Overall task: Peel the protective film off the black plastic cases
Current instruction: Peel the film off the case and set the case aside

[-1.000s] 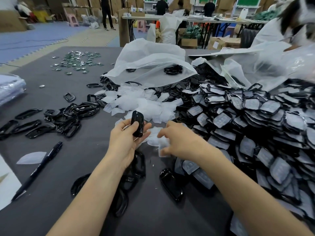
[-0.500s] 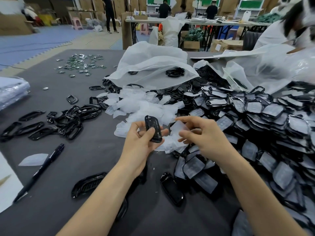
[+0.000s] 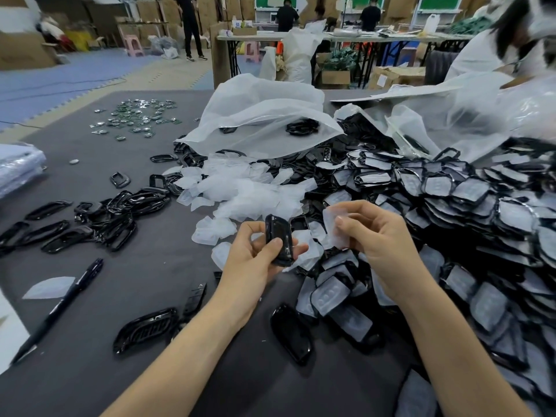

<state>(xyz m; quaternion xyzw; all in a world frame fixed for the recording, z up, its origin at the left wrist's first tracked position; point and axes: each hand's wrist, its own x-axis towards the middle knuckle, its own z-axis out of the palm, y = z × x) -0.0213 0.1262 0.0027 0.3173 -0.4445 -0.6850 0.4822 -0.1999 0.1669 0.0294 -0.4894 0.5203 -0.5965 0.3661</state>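
My left hand (image 3: 255,260) grips a glossy black plastic case (image 3: 278,237), held upright above the table with no film on the side I see. My right hand (image 3: 376,236) pinches a translucent white piece of film (image 3: 334,222), held apart from the case to its right. A large heap of film-covered black cases (image 3: 481,206) fills the right side. Discarded films (image 3: 249,191) lie in a pile just beyond my hands. Bare black cases (image 3: 290,332) lie on the dark table below my hands.
Black frame parts (image 3: 120,212) are scattered at the left, with a black pen (image 3: 60,305) near the front left edge. White plastic bags (image 3: 258,115) lie at the back centre and right. Small green and silver parts (image 3: 135,118) sit far left. People stand at tables behind.
My right hand has lifted up and to the right with a film piece pinched in it. My left hand has raised the case and turned it more upright.
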